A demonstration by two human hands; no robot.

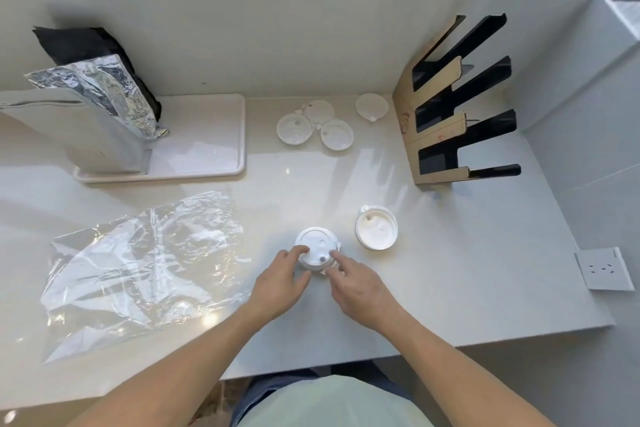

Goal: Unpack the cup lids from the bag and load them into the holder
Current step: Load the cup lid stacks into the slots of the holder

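A small stack of white cup lids (316, 243) sits on the counter near the front middle. My left hand (282, 282) grips its left side and my right hand (358, 284) touches its right edge with the fingertips. Another stack of lids (376, 227) lies upside down just to the right. Three loose lids (294, 128) cluster further back, and one more lid (371, 107) rests beside the holder. The black-and-tan slotted lid holder (450, 114) stands at the right with nothing in its slots. The flat clear plastic bag (138, 263) lies to the left.
A white tray (207, 149) at the back left carries a silver foil pouch (97, 107) and a black pouch (86, 45). A wall runs along the back and right. A power socket (604, 269) sits at the counter's right edge.
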